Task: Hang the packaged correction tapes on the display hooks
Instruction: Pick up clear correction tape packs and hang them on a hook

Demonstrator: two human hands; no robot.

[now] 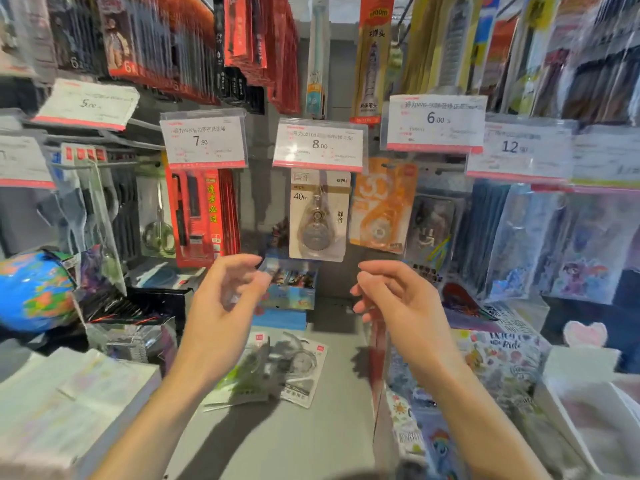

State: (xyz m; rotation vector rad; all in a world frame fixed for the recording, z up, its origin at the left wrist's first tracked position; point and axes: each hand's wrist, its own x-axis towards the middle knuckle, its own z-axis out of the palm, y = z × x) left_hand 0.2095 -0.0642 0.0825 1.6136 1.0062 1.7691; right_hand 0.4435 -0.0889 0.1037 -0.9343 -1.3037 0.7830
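Both hands raised mid-frame, below the hooks. Left hand [225,292]: grip loose, fingers half curled, holding nothing clear, though blur hides detail. Right hand [391,292]: grip loose, empty. One tape pack [318,216] hangs centre frame under the 8.00 tag [318,144]. More packs [277,370] lie flat on the grey surface [277,441], lower centre, between the forearms

Left forearm is covering part of the correction tape packs [277,372] lying on the shelf [332,427]. 8.00 price tag [318,144] is hiding the hook above the hung correction tape [318,216]. Motion blur is smearing left hand [221,299] fingers; small tag print is staying unreadable.
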